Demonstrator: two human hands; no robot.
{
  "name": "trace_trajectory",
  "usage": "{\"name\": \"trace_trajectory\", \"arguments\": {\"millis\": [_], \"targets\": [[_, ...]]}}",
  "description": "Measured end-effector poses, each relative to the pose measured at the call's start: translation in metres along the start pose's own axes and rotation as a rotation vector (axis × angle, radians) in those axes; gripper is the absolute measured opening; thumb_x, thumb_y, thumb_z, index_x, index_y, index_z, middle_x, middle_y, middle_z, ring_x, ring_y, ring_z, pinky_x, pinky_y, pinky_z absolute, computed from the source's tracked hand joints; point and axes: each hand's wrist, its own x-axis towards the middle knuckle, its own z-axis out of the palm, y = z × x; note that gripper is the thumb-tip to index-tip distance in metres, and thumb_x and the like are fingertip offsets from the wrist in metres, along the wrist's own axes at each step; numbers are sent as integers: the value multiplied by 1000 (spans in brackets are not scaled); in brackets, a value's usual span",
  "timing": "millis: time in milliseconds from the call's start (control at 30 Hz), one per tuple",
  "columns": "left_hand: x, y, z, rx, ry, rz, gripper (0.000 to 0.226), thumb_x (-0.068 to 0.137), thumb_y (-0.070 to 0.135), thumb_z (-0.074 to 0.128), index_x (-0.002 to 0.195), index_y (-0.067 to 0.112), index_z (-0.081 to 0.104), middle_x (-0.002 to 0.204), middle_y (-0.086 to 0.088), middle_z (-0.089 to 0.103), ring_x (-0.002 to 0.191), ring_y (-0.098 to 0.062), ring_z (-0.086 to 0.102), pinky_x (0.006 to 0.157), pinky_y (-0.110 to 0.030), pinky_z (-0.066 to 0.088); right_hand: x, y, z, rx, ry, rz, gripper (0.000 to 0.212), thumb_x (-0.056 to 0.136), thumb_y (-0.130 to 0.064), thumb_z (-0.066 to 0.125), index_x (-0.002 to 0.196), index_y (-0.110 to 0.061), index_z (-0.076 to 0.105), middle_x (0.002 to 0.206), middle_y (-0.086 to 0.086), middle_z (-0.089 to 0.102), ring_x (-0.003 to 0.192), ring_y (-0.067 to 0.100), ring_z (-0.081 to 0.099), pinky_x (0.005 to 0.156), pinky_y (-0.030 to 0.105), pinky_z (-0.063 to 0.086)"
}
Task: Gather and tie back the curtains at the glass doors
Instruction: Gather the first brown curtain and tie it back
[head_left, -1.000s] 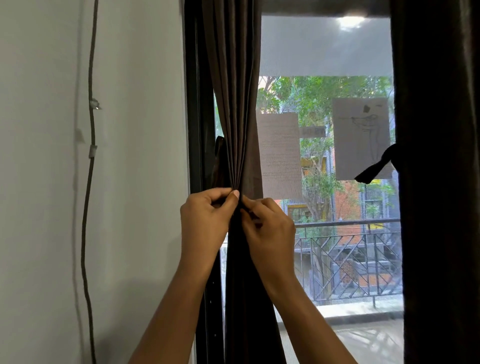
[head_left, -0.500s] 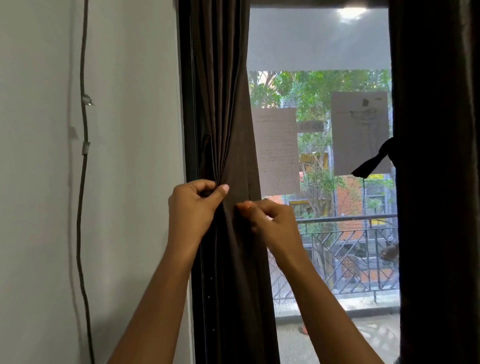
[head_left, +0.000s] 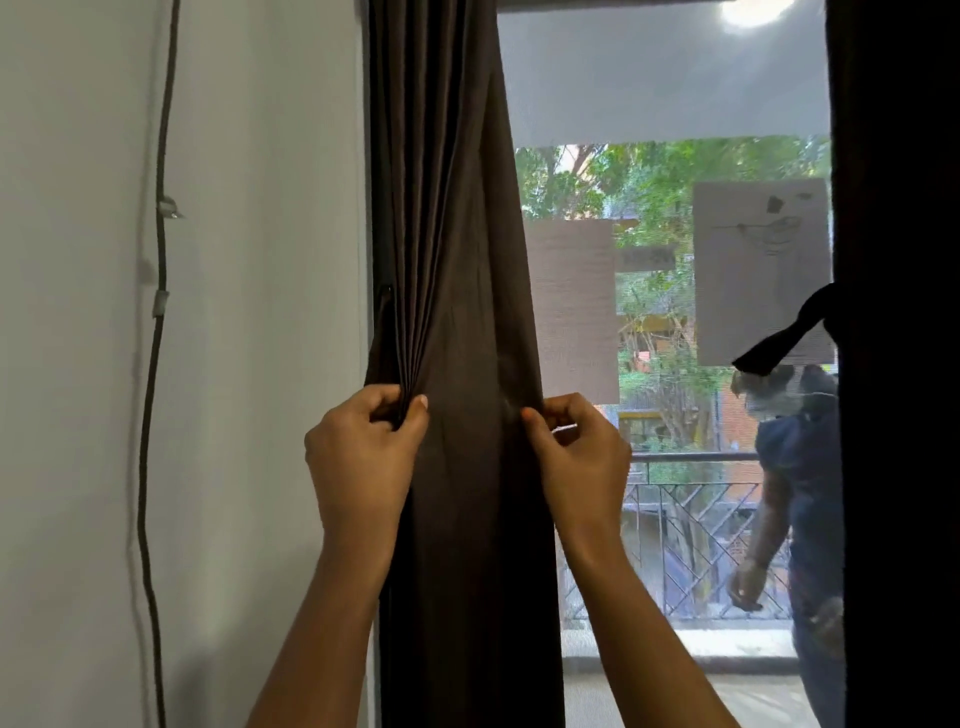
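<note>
1. With left hand (head_left: 363, 457) curled, pinching a bundle of pleats at the wall-side edge of the left curtain (head_left: 457, 260), thumb pressed over the folds. With right hand (head_left: 576, 457) curled as well, pinching the same curtain's free edge on the glass side.
2. Same head view, the task's thing: hanging with its long axis vertical at the left of the glass doors (head_left: 654, 332), caught between both hands at pinch height, flat ungathered cloth spanning from one to the other. No tie visible on this curtain.
3. Deciding relation: loose width lying to the right of the pleats and held by the right hand. Likely calls for a leftward sweep of that hand onto the bundle, with the left hand, nearer the pleats, as anchor.
4. At the right border, the right curtain (head_left: 893, 364), with a dark tie strap (head_left: 779, 345) jutting out. Apparently tied already.
5. Against the earlier frames: hands touching a second ago on tightly bunched cloth, a little apart half a second ago, now well apart with the curtain spread wider. Newly in view, a person (head_left: 800, 493) beyond the glass.
</note>
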Motion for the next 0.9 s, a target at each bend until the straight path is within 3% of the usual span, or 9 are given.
{"name": "trace_trajectory", "arguments": {"millis": [133, 267, 367, 500, 633, 733, 900], "targets": [[-10, 9, 7, -13, 8, 23, 29, 81, 26, 74, 103, 8, 72, 60, 22, 52, 55, 5, 54, 63, -3, 41, -17, -13, -4, -212, 122, -315, 4, 86, -23, 66, 87, -22, 63, 79, -13, 58, 62, 6, 56, 58, 24, 49], [-19, 19, 10, -61, -11, 33, 34, 79, 30, 75, 108, 14, 71, 77, 17, 61, 65, 7, 59, 63, 0, 45, -23, -22, 3, -369, 150, -510, 6, 85, -24, 61, 82, -19, 61, 74, -4, 59, 54, 16, 53, 47, 27, 42], [-20, 23, 11, -85, -44, 52, 31, 79, 29, 75, 107, 16, 72, 79, 20, 62, 64, 12, 60, 68, 3, 44, -22, -22, 10, -299, 46, -497, 8, 85, -24, 62, 80, -19, 58, 74, -6, 57, 55, 14, 53, 45, 27, 41], [-14, 16, 10, -133, -87, 37, 23, 79, 27, 76, 99, 17, 74, 73, 25, 61, 70, 16, 61, 68, 0, 45, -21, -20, 9, 147, -114, -293, 9, 82, -22, 65, 83, -31, 65, 77, -14, 62, 72, 5, 62, 60, 21, 50], [-9, 10, 3, -188, -117, -18, 11, 77, 29, 76, 87, 29, 72, 74, 24, 65, 73, 9, 64, 67, -4, 47, -25, -20, 14, 201, -206, -207, 20, 84, -11, 65, 92, -29, 71, 84, -16, 64, 79, 2, 63, 65, 15, 50], [-8, 8, -3, -241, -147, -58, 7, 76, 33, 75, 82, 33, 70, 74, 17, 70, 74, 2, 67, 71, -15, 54, -30, -23, 16, 323, -211, -151, 27, 83, -8, 67, 90, -33, 71, 85, -13, 67, 81, 5, 65, 69, 20, 53], [-6, 5, -12, -293, -212, -94, 12, 78, 33, 72, 86, 25, 75, 77, 11, 73, 77, -2, 69, 78, -33, 59, -41, -29, 21, 377, -245, -154, 27, 84, -10, 68, 96, -34, 71, 85, -14, 67, 83, 5, 64, 69, 22, 53]]}}
